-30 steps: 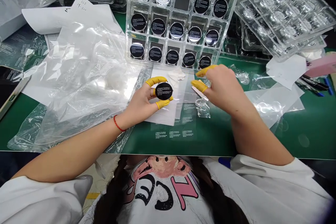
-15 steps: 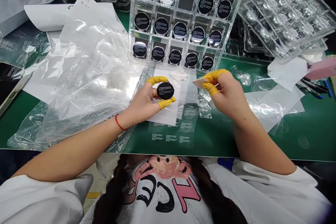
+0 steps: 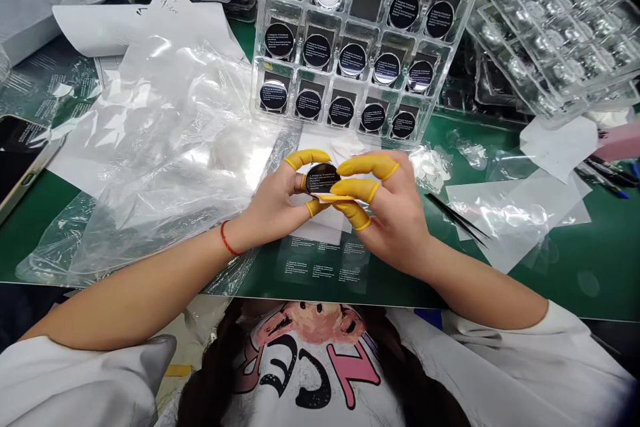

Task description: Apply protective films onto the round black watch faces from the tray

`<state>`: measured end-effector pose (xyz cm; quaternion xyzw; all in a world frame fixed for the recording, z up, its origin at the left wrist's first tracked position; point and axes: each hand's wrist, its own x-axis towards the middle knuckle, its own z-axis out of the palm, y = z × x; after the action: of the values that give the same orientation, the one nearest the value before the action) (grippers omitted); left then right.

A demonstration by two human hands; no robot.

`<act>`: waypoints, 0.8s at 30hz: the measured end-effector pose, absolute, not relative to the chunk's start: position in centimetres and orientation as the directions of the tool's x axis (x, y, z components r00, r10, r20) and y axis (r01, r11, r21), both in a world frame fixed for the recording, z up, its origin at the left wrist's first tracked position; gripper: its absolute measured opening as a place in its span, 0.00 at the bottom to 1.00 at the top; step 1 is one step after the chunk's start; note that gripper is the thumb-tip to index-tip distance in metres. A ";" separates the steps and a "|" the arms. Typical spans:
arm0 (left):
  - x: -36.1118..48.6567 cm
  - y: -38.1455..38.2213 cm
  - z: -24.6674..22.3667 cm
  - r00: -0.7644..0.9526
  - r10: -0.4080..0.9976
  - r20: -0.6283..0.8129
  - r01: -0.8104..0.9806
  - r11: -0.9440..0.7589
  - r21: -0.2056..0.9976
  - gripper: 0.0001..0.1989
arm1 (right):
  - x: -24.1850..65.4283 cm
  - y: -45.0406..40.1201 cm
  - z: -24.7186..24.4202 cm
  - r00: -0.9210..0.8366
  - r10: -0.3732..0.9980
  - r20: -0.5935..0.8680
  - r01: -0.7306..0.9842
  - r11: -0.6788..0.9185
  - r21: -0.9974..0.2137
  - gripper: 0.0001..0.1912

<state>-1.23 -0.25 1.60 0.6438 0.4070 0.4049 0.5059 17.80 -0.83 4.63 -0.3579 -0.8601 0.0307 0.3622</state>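
Observation:
My left hand (image 3: 273, 207), in yellow finger cots, is closed around a round watch head (image 3: 318, 178). A black film with white print covers its face, which is tilted toward me. Against the watch's right side is my right hand (image 3: 395, 210), also in yellow finger cots. Its fingers pinch a small pale card (image 3: 333, 198) that lies along the lower edge of the watch, and its fingertips partly hide the face. Below the hands, a clear sheet of printed round films (image 3: 325, 270) lies on the green mat. White paper (image 3: 310, 140) is partly hidden behind them.
A clear plastic tray (image 3: 297, 68) of watch heads leans behind my hands. More trays (image 3: 555, 33) are stacked at the right. Black tweezers (image 3: 457, 219) lie by clear film scraps (image 3: 520, 210). Plastic bags (image 3: 165, 147) and a phone (image 3: 23, 167) are at the left.
My right hand has moved left with the card and now meets the watch head in my left hand. The tweezers and a pile of scraps it had covered are now visible.

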 end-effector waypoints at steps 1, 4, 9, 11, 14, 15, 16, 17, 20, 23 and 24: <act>-1.3 -0.3 1.5 0.343 0.929 0.142 0.103 -0.187 0.977 0.25 | 17.9 -1.0 4.6 -0.472 0.643 0.604 0.608 0.733 -0.305 0.04; -1.5 -0.5 1.1 0.351 0.916 0.196 0.115 -0.250 0.962 0.24 | 18.1 -1.4 4.6 -0.472 0.650 0.595 0.639 0.717 -0.277 0.04; -1.7 -0.4 0.5 0.375 0.895 0.240 0.101 -0.297 0.950 0.29 | 18.1 -1.7 4.5 -0.494 0.654 0.574 0.668 0.707 -0.232 0.03; -1.7 -0.4 0.5 0.373 0.891 0.260 0.084 -0.311 0.947 0.28 | 18.0 -1.8 4.5 -0.476 0.651 0.591 0.669 0.704 -0.237 0.03; -1.5 -0.5 0.8 0.355 0.908 0.224 0.069 -0.264 0.962 0.26 | 17.8 -1.8 4.2 -0.431 0.642 0.634 0.664 0.701 -0.259 0.04; -1.4 -0.5 0.9 0.348 0.918 0.192 0.066 -0.228 0.971 0.26 | 17.8 -1.7 4.1 -0.420 0.638 0.646 0.661 0.702 -0.264 0.04; -1.3 -0.5 0.9 0.342 0.926 0.158 0.067 -0.191 0.979 0.26 | 17.7 -1.6 3.9 -0.413 0.635 0.653 0.659 0.703 -0.267 0.04; -1.2 -0.6 1.0 0.336 0.933 0.126 0.072 -0.159 0.985 0.26 | 17.7 -1.5 3.7 -0.409 0.634 0.656 0.658 0.703 -0.269 0.04; -1.0 -0.5 1.1 0.326 0.943 0.074 0.093 -0.110 0.989 0.26 | 17.5 -0.9 3.1 -0.397 0.641 0.657 0.671 0.691 -0.269 0.04; -0.9 -0.5 1.1 0.325 0.942 0.082 0.076 -0.112 0.991 0.25 | 17.4 -0.5 2.8 -0.387 0.634 0.670 0.667 0.694 -0.271 0.04; -0.8 -0.5 1.1 0.328 0.941 0.085 0.063 -0.111 0.992 0.24 | 17.3 -0.3 2.7 -0.387 0.624 0.679 0.658 0.703 -0.270 0.04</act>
<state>-0.83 -0.49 1.11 0.6194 0.4050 0.4146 0.5296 17.33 -0.33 2.75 -0.3850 -0.8324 -0.0217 0.3980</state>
